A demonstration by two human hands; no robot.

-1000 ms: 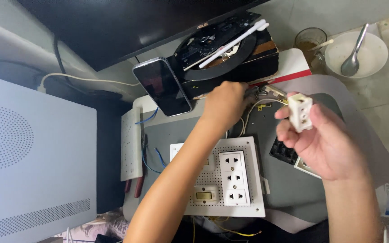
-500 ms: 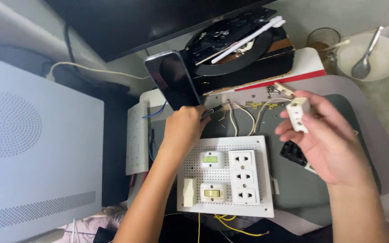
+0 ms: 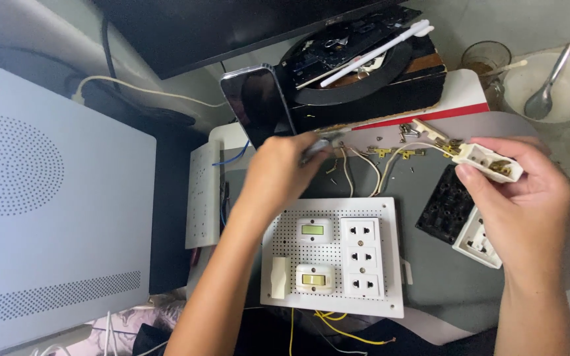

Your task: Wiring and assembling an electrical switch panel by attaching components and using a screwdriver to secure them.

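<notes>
My left hand (image 3: 277,177) reaches over the grey mat and grips a thin metal tool (image 3: 318,143), probably a screwdriver, near the far edge. My right hand (image 3: 526,198) holds a small white socket module (image 3: 489,161) with brass contacts, raised above the mat at the right. Between the hands lies a white perforated panel (image 3: 332,257) carrying a triple socket, two switches and a blank. Loose wires (image 3: 371,165) and brass parts (image 3: 390,153) lie just beyond the panel.
A black perforated plate (image 3: 444,209) and another white socket piece (image 3: 476,240) lie under my right hand. A phone (image 3: 258,112) leans on a black box (image 3: 364,86) at the back. A white computer case (image 3: 47,217) stands left; bowl with spoon (image 3: 549,89) and glass (image 3: 486,59) far right.
My left hand has drawn back from the loose parts near the right hand toward the left and now grips the thin tool. The right hand keeps holding the socket module.
</notes>
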